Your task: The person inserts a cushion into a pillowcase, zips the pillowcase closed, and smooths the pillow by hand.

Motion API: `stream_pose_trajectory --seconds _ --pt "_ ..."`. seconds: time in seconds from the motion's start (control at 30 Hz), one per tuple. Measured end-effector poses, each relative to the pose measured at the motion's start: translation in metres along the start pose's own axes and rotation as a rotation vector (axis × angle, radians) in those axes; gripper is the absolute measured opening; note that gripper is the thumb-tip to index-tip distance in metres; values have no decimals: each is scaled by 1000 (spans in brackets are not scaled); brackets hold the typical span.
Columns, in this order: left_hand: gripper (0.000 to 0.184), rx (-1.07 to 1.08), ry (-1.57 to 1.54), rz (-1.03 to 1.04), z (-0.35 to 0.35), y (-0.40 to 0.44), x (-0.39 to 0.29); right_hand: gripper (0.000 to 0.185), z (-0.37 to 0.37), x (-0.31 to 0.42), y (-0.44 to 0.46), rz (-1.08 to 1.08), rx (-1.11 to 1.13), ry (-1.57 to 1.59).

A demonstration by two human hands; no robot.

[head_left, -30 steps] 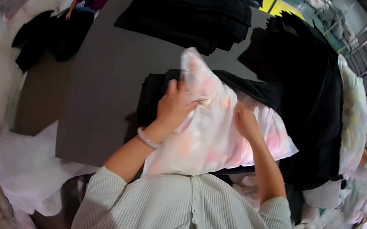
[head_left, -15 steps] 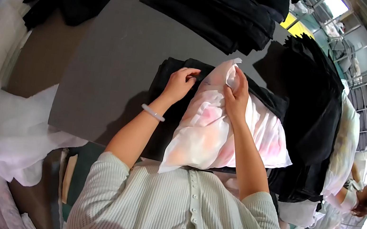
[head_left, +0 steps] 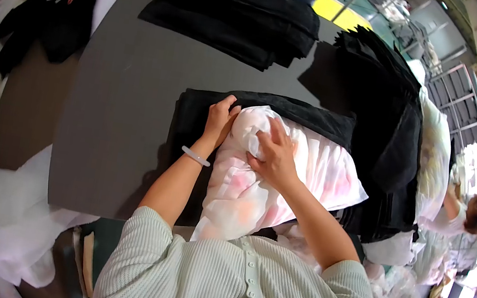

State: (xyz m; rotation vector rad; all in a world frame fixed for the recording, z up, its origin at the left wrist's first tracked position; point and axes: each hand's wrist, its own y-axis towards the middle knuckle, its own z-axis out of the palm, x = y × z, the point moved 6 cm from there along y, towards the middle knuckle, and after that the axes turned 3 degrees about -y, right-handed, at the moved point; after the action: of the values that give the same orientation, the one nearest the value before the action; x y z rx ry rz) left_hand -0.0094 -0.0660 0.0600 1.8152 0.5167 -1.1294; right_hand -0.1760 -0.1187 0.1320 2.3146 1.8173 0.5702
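My right hand (head_left: 278, 160) rests, fingers spread, on the white-pink fabric bundle (head_left: 239, 202) under it; my left hand (head_left: 217, 123) curls at its edge, grip I cannot tell. Uneven pressing could slide it and crease the black cloth (head_left: 318, 119) beneath

No text, label, brand, number or sign can be read.
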Motion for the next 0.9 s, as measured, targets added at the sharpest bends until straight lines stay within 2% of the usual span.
stream_pose_trajectory --seconds 0.07,0.1,0.17,0.23,0.27,0.4,0.5,0.53,0.6,0.67,0.7,0.73,0.77,0.8,0.9 --pt "24 19 5 53 3 -3 -11 50 1 -1 0 0 45 -74" --pt "24 16 20 99 1 -5 -21 44 10 -5 2 54 186 -146" --pt "25 158 79 402 5 -10 -47 36 31 -22 12 180 496 -274" --pt "26 320 88 587 12 -23 -79 34 56 -40 16 -38 -105 -57" --pt "27 381 86 686 16 -32 -91 34 62 -40 24 -89 -159 -13" --pt "30 427 85 607 8 -35 -56 34 75 -16 48 11 264 138" --pt "30 280 284 390 -19 -36 -19 35 83 -2 59 239 657 434" --pt "30 237 283 372 -26 -36 -16 35 79 2 56 340 787 541" --pt "29 188 286 355 -36 -35 -13 35 70 0 44 402 916 548" --pt "27 191 305 326 -35 -32 -10 34 70 -11 34 185 849 340" --pt "27 185 307 325 -35 -31 -10 33 63 -5 33 -17 764 144" --pt "27 223 287 361 -32 -33 -13 31 58 2 34 -96 639 107" --pt "27 270 265 397 -28 -37 -16 31 54 8 36 -148 531 65" --pt "26 379 216 573 -16 -41 -40 30 55 12 37 -193 440 39" --pt "27 435 244 592 -6 -39 -36 29 69 8 37 -266 243 5"
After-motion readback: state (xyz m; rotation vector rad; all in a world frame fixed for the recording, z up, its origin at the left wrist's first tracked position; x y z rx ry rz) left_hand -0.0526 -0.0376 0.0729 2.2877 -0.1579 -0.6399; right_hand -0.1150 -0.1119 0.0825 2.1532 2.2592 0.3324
